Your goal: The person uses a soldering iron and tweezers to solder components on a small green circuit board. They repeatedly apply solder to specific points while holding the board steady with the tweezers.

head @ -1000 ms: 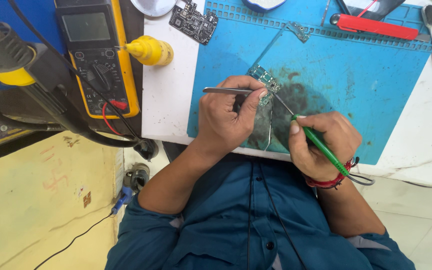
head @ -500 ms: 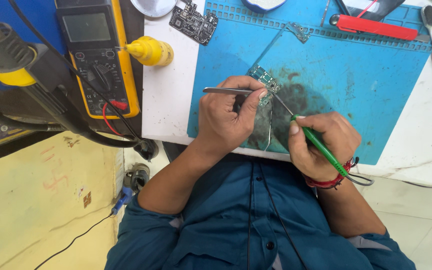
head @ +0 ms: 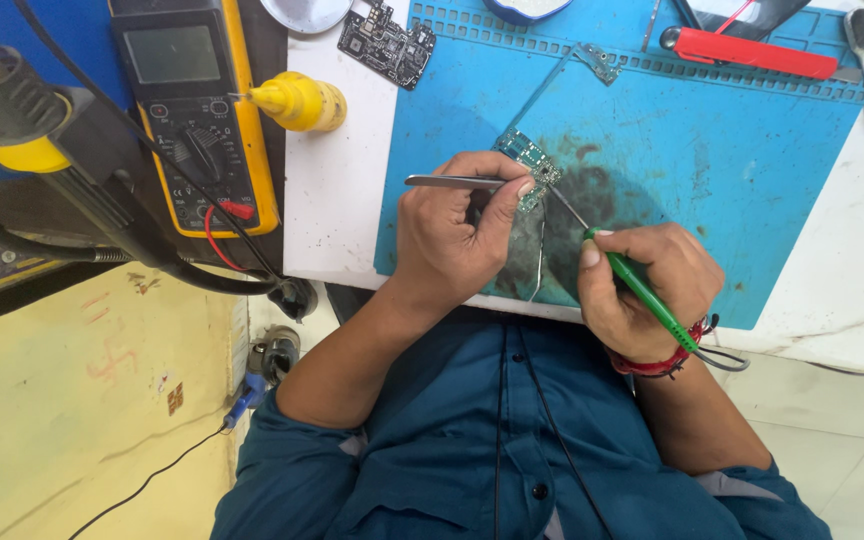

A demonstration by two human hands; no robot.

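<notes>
Pretty much nothing has shifted since the earlier frames, both hands sit where they were. Left hand [head: 452, 235] is closed around metal tweezers [head: 452, 182], tips at the small green circuit board [head: 530, 165] lying on the blue mat [head: 752, 170], centre of frame. Right hand [head: 642, 285] grips a green-handled soldering iron [head: 642, 290], tip touching the board. A yellow multimeter [head: 197, 110] sits upper left.

the work mat [head: 752, 170] lies on the surface [head: 337, 200]; a small circuit board [head: 529, 165] sits on the mat, left of its middle; a second circuit board [head: 387, 40] lies off the mat, past its far left corner; a squeeze bottle [head: 297, 102] lies left of the mat; a multimeter [head: 192, 110] lies further left of the mat, beyond the bottle; a box cutter [head: 752, 55] lies along the mat's far edge.
</notes>
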